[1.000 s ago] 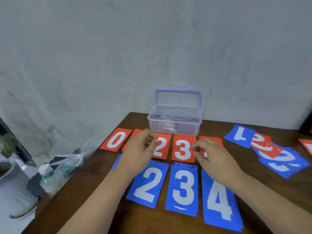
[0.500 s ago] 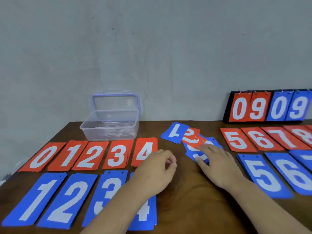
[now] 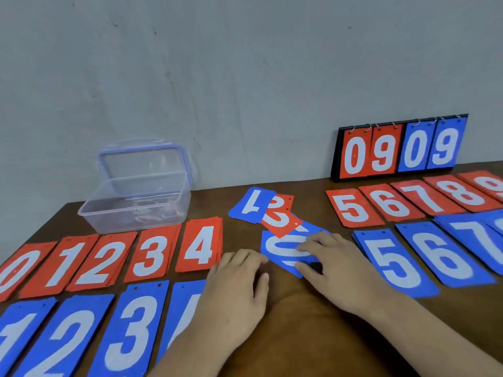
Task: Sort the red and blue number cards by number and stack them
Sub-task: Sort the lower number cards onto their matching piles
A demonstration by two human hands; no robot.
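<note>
— What are the fingers doing?
— The right hand (image 3: 334, 270) pinches the blue 0 card (image 3: 283, 250): fingers (image 3: 313, 244) on its face, thumb at its near edge. The left hand (image 3: 239, 281) rests on the bench (image 3: 299, 322), its fingers (image 3: 245, 258) relaxed and slightly spread. Their tips are at that card's left edge, and I cannot tell if they touch it.
— Just beyond them?
— Two overlapping red cards (image 3: 280, 221), and left of those a blue 1 card (image 3: 251, 205).
— Farther out?
— Left of the left fingers are red stacks 0 to 4 (image 3: 200, 246), with blue stacks 1 to 4 (image 3: 130, 327) nearer. Right of the right fingers are red stacks 5 to 9 (image 3: 353, 210) and blue stacks from 5 (image 3: 394, 265). Farthest back stand a clear box (image 3: 136, 202) and a scoreboard (image 3: 400, 146).
</note>
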